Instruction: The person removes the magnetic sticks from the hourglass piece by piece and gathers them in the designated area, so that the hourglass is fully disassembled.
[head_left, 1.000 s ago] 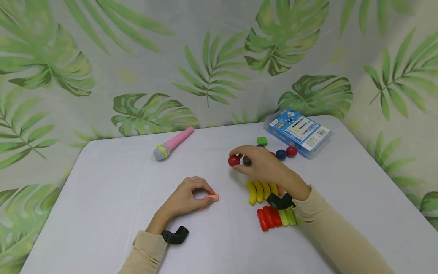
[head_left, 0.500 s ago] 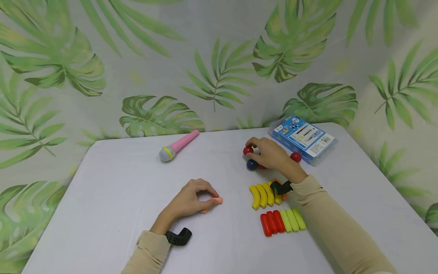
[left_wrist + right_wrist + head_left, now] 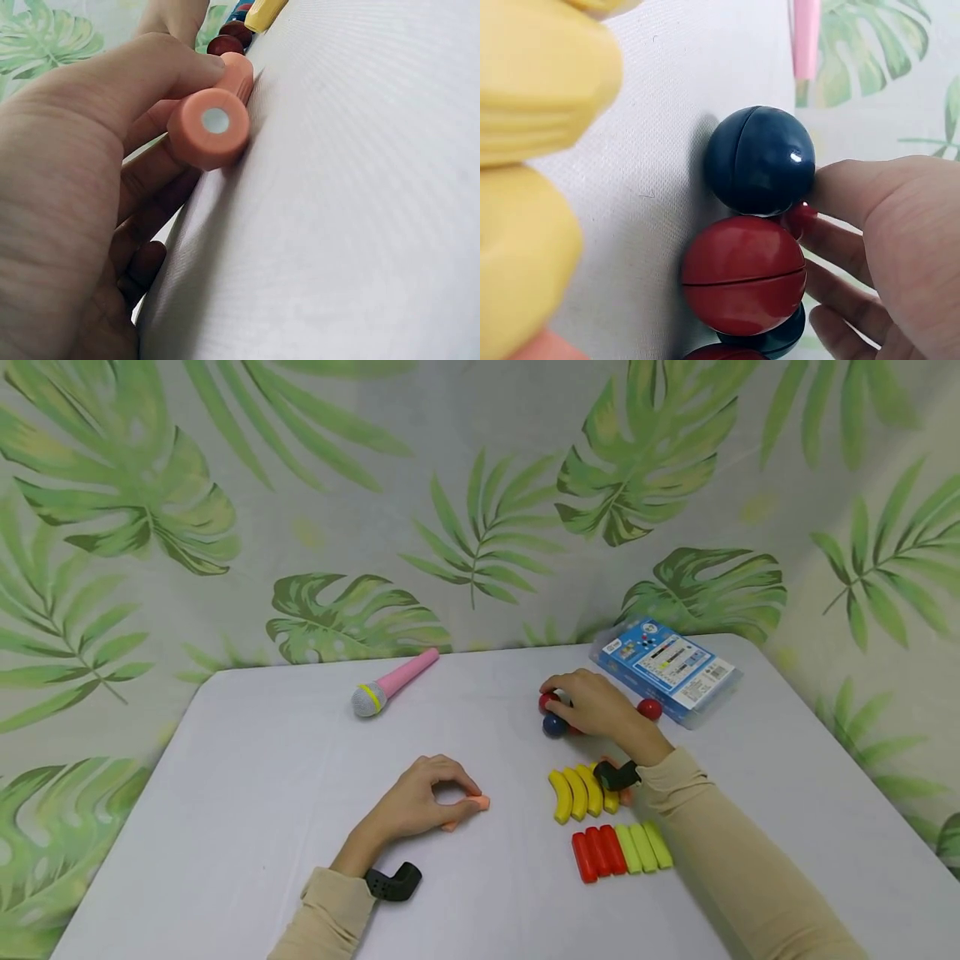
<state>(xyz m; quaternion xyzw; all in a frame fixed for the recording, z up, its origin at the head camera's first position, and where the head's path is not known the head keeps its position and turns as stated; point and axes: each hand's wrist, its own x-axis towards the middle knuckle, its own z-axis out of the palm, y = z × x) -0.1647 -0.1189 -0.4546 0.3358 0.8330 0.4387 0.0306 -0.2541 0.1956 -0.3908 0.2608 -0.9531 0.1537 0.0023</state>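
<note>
My left hand (image 3: pixel 426 797) pinches a peach-orange magnetic rod (image 3: pixel 217 146) low over the white table. A round silver disc sits in the rod's near end in the left wrist view. Farther back on the right, my right hand (image 3: pixel 597 704) holds a glossy red ball (image 3: pixel 547 701) between thumb and fingers. Just in front of that ball lies a dark blue ball (image 3: pixel 754 161). Another red ball (image 3: pixel 742 262) touches the blue one in the right wrist view, with more balls partly hidden beyond it. The held ball is mostly covered there.
Several yellow curved rods (image 3: pixel 561 797) lie in a row below my right wrist. Nearer are red rods (image 3: pixel 595 850) and lime rods (image 3: pixel 642 847). A blue box (image 3: pixel 667 664) stands back right, beside a red ball (image 3: pixel 649 709). A pink toy microphone (image 3: pixel 401 681) lies back left.
My right hand has carried the red ball back and slightly right, to behind the blue ball, and then stayed nearly still. My left hand keeps its pinch on the rod. The head view has shifted a little.
</note>
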